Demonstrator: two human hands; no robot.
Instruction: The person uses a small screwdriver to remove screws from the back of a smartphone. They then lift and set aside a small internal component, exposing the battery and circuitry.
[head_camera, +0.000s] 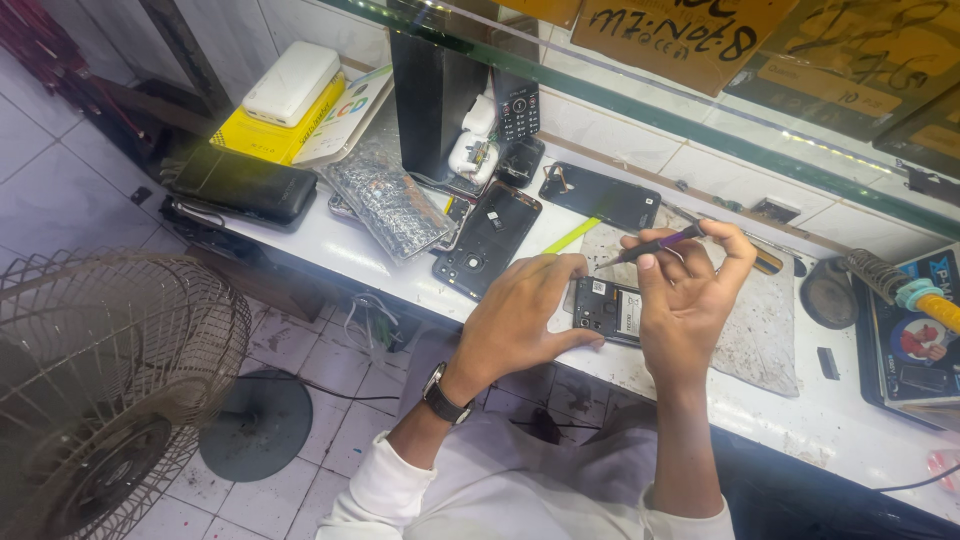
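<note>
Head view: fan (100, 390) stood far left on floor. Left hand (520, 315) lay curled against opened phone (607, 308) on desk (830, 420), steadying left edge, grip not closed around it. Right hand (690, 290) pinched purple screwdriver (650, 246), shaft running crosswise, tip pointing left just above phone. Right hand nearer tool; soldering iron (905, 288) far right.

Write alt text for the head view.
The left hand steadies an opened phone on a worn mat while the right hand holds a purple tool above it. Phone backs, a fan and a soldering iron surround them.
</note>
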